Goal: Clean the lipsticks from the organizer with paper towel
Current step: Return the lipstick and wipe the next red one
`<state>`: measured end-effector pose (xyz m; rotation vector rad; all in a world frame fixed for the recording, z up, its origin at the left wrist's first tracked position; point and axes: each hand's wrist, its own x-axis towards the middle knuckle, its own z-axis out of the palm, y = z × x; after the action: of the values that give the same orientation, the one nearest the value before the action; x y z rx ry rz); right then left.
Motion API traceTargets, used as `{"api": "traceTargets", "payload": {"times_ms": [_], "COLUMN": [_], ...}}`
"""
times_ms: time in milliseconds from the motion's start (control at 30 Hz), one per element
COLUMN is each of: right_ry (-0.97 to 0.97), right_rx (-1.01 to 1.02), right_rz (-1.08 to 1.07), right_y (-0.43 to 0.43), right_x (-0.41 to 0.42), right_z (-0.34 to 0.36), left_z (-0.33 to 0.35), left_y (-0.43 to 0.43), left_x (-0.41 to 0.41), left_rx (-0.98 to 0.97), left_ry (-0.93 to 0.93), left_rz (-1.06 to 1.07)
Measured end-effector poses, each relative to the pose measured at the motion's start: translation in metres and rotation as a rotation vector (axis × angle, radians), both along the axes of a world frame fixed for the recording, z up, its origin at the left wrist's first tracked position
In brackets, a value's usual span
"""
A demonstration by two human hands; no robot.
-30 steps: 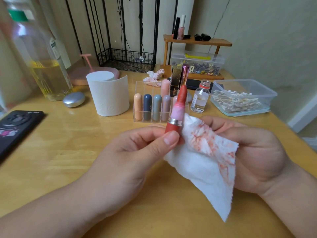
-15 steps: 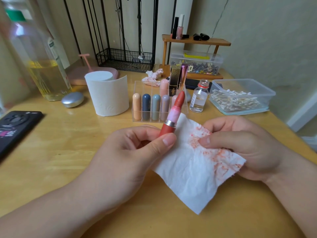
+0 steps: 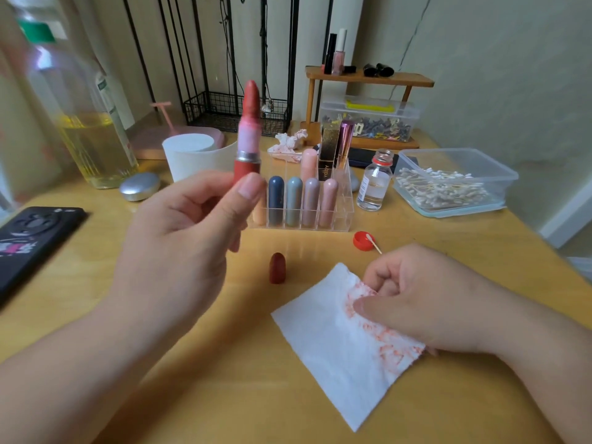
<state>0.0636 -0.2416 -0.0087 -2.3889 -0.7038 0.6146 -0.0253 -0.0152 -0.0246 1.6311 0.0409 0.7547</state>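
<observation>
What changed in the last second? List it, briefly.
The left hand raised the lipstick up and away from the paper towel. The right hand brought the paper towel down to the table. Both hands keep their grips, and the organizer stays in place.

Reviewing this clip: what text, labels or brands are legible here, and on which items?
Nothing reads cleanly.
Black-and-gold tube in the organizer: gold vertical lettering, blurred.
Small glass bottle: label print too small.
Large bottle of yellow liquid: label blurred.
Phone case: pink graphic, unreadable.
</observation>
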Motion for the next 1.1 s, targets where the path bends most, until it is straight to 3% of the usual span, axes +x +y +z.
{"api": "traceTargets", "payload": {"times_ms": [133,233,300,400,567,767,967,1100], "right_ry": [-0.344,-0.654,-0.722,-0.594,-0.514,-0.474,-0.287,-0.316], "right_rx": [-0.084,0.030,0.112,0.233,0.288,0.251,0.436,0.473], "right_rz": [-0.066,-0.061,0.000,0.013,0.030,0.007,-0.087,-0.129], "right_y": [0.006,0.013,0.021,0.032,0.043,0.052,0.052,0.050], "right_x": [-0.012,-0.015,-0.014,-0.015,-0.014,-0.009,-0.006,-0.008], "right_z": [-0.004,-0.010,-0.018,-0.027,-0.032,-0.037,-0.038,-0.031], "left_z": [-0.011,-0.018,-0.020,-0.021,-0.020,-0.024,-0.026,-0.022], "left_y": [0.003,0.003,0.004,0.005,0.001,-0.006,-0.012,-0.014], "left_x": [0.006,0.011,0.014,0.017,0.017,0.018,0.015,0.015], "left_rx": [-0.002,0.006,-0.024,-0.019,-0.101,-0.126,-0.161,-0.221], "left_ry": [0.103,0.252,0.368,0.469,0.468,0.432,0.429,0.382], "left_rz": [-0.033,-0.039,-0.077,-0.211,-0.356,-0.367,-0.430,-0.396]}}
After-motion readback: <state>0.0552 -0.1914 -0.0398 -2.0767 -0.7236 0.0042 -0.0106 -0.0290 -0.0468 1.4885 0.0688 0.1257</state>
